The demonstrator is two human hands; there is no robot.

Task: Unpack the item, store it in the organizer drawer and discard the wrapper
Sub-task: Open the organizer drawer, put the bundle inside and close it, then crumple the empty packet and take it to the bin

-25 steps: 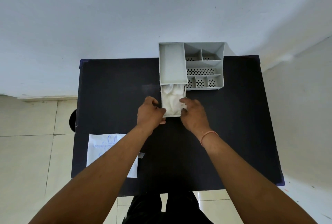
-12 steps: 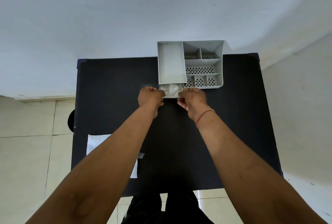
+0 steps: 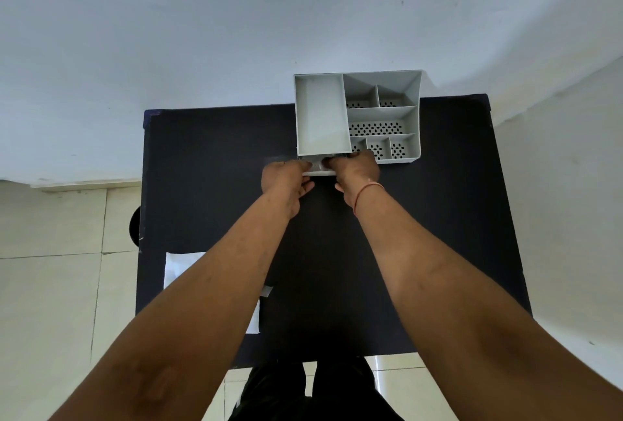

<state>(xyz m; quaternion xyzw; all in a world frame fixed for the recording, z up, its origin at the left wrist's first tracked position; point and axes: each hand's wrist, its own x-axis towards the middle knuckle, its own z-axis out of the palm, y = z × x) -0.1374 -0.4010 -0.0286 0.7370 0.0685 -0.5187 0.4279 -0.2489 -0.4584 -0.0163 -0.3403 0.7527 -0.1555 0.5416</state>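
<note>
A grey plastic organizer with several compartments stands at the far edge of the black table. Its drawer sticks out only a little at the front, under the tall left compartment. The white item inside is hidden now. My left hand grips the drawer front's left corner, and my right hand holds its right corner. The white wrapper lies flat near the table's front left edge, partly covered by my left forearm.
A white wall rises right behind the organizer. Pale floor tiles show to the left of the table, with a dark round object beside the table's left edge. My legs in dark trousers stand at the near edge.
Both hands have pushed the drawer back into the organizer. It stood well out with the white item showing; now only a thin strip of its front remains outside.
</note>
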